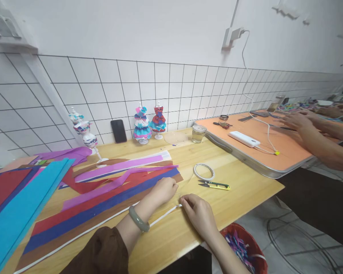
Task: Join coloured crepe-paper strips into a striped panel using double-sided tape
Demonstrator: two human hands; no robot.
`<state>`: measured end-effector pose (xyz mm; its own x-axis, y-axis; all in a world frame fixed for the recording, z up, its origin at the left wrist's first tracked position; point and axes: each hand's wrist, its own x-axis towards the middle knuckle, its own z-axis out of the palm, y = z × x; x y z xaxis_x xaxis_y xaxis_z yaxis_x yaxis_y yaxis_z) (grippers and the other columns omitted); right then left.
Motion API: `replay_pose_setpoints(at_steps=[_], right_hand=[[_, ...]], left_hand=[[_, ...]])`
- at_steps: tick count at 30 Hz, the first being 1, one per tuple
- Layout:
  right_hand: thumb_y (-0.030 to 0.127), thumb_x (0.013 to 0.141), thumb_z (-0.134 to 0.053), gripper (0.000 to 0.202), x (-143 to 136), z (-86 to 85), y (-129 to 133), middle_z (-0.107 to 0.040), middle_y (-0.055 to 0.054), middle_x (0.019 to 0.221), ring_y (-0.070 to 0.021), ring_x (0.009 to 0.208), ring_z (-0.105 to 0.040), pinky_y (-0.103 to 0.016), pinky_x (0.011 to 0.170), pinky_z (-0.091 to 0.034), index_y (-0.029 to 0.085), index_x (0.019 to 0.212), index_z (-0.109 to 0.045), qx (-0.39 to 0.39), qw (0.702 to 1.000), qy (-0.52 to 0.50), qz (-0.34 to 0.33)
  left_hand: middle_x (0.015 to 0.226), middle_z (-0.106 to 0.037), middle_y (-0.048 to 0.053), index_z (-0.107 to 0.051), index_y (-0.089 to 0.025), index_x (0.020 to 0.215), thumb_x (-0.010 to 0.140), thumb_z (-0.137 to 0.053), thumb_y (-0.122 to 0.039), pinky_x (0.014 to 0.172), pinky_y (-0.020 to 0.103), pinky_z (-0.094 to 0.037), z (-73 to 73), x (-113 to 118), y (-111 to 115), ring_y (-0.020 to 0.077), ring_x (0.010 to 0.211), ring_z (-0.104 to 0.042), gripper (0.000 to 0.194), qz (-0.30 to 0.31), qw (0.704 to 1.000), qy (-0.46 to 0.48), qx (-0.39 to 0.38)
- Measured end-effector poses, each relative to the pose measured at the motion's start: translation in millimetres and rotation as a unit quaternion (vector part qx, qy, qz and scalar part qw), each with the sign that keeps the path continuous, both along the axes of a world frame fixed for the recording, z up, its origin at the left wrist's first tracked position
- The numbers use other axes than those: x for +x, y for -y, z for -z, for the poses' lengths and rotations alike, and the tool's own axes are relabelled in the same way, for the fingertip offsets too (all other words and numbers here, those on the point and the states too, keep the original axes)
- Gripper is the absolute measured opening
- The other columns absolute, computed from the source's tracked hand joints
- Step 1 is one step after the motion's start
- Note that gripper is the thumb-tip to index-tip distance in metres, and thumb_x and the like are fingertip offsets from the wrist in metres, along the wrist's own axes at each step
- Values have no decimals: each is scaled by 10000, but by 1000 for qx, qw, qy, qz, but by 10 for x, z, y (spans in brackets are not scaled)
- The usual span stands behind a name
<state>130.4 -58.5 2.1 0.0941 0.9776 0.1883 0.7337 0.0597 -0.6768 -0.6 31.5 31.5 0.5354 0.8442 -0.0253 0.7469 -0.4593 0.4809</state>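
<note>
A long narrow white strip (162, 217) runs diagonally over the wooden table, passing under my left wrist. My right hand (199, 215) pinches its right end, where a small knot or fold shows. My left hand (165, 189), with a green bangle on the wrist, is closed just above the strip, fingertips curled toward the right hand. Whatever those fingers hold is hidden. Beyond the hands lie a roll of tape (204, 179) and thread snips (217, 185) with yellow-green handles. Red, blue and brown fabric strips (103, 205) spread flat at my left hand.
Turquoise fabric (31, 209) covers the left side. Small dressed mannequins (142, 127), a phone (119, 131) and a glass of liquid (199, 134) stand along the wall. An orange table (251, 154) bears a power bank (244, 139); another person's hands (297, 120) work there. A red scrap basket (261, 251) sits below.
</note>
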Motion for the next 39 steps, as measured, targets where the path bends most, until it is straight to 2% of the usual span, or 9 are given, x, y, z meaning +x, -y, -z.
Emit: replay_pose_setpoints(at_steps=[4, 8, 15, 18, 23, 27, 32, 35, 39], right_hand=[[332, 857, -373, 337, 10, -4, -3, -683, -42, 778, -187, 723, -609, -257, 642, -393, 226, 787, -685, 13, 999, -28, -10], [334, 864, -362, 356, 28, 31, -4, -687, -79, 825, -202, 759, -612, -262, 672, -410, 189, 825, -685, 34, 997, -69, 6], [309, 860, -380, 333, -3, 26, 43, -665, -48, 716, -188, 690, -599, -254, 626, -384, 211, 755, -680, 30, 999, -14, -8], [326, 854, -388, 334, 21, 27, 21, -673, -57, 730, -191, 699, -603, -256, 637, -394, 189, 769, -680, 36, 998, -57, 7], [396, 845, -361, 397, 203, 74, -99, -654, -54, 626, -181, 561, -591, -258, 548, -414, 133, 833, -658, -20, 985, -169, 41], [383, 787, -445, 366, 393, 65, -289, -680, -95, 832, -213, 763, -615, -285, 660, -435, 110, 918, -651, 18, 987, -139, 78], [359, 756, -484, 416, 484, 1, -584, -624, -23, 592, -161, 483, -575, -256, 460, -402, 118, 1078, -585, -39, 973, -215, 74], [330, 738, -510, 428, 469, 7, -726, -617, -19, 599, -146, 403, -563, -231, 356, -367, 126, 1113, -545, -80, 956, -275, 59], [255, 699, -543, 414, 445, 50, -820, -555, 28, 556, -117, 329, -516, -212, 306, -346, 138, 1095, -519, -74, 947, -305, 73]], left_hand=[[750, -653, 73, -627, -153, 672, 788, -398, -199, 588, 248, -320, 20, 3, 20, 154, 674, -547, 261, -11, 1000, 8, -7], [664, -614, 51, -602, -147, 617, 791, -414, -222, 553, 238, -288, 33, -8, 30, 131, 612, -504, 267, -17, 1000, 14, -23], [471, -371, -34, -482, -142, 478, 757, -453, -241, 479, 252, -174, 26, 20, 24, 84, 479, -303, 297, -28, 998, 28, -40], [457, -315, -46, -463, -140, 456, 736, -482, -252, 474, 254, -160, 23, 32, 45, 77, 468, -266, 303, -37, 998, 35, -43], [466, -381, -35, -527, -131, 496, 717, -480, -207, 475, 246, -180, 29, 37, 82, 75, 471, -305, 239, -58, 996, 53, -37], [510, -492, -11, -606, -127, 579, 728, -475, -214, 486, 230, -231, 49, 35, 88, 85, 487, -375, 217, -66, 995, 71, -35], [643, -609, 30, -655, -141, 668, 736, -486, -225, 570, 226, -331, 83, 41, 109, 122, 593, -497, 200, -69, 993, 93, -24], [735, -633, 48, -657, -158, 678, 731, -485, -213, 642, 238, -360, 101, 45, 124, 143, 685, -533, 188, -74, 991, 107, -6], [740, -630, 40, -653, -170, 657, 720, -494, -216, 662, 242, -367, 142, 40, 130, 147, 710, -543, 177, -74, 990, 118, -3]])
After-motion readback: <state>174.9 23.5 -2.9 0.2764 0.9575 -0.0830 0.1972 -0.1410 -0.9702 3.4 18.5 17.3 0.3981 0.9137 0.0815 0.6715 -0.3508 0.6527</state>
